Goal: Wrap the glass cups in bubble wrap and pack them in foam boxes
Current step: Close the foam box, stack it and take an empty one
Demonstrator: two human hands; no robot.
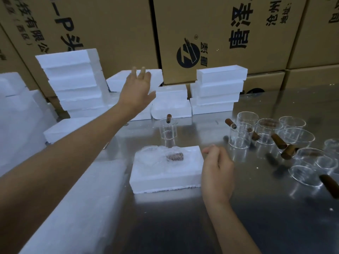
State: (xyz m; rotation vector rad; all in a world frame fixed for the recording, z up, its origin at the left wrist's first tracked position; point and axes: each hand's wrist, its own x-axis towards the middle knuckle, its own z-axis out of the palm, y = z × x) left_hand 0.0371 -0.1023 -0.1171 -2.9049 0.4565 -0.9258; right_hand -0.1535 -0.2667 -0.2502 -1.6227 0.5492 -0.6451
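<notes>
Reaching with fingers spread, the left grip [136,88] hovers over foam pieces [218,88]; the right grip [217,169], loosely curled and holding nothing, flanks one foam box [165,176] containing one wrapped cup [165,156] mid-surface [256,217].

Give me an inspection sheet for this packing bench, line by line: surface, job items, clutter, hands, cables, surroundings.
Surface: shiny metal table, small white crumbs on it.
Job's things: open foam box holding a wrapped cup; one bare cup behind it; group of glass cups with brown handles at right; bubble wrap sheet at left.
Clutter: foam box stacks and along the back.
Hands: left hand open, reaching toward the foam stacks; right hand loosely curled beside the box, holding nothing.
Cables: nothing seen.
Surroundings: printed cardboard cartons behind.
</notes>
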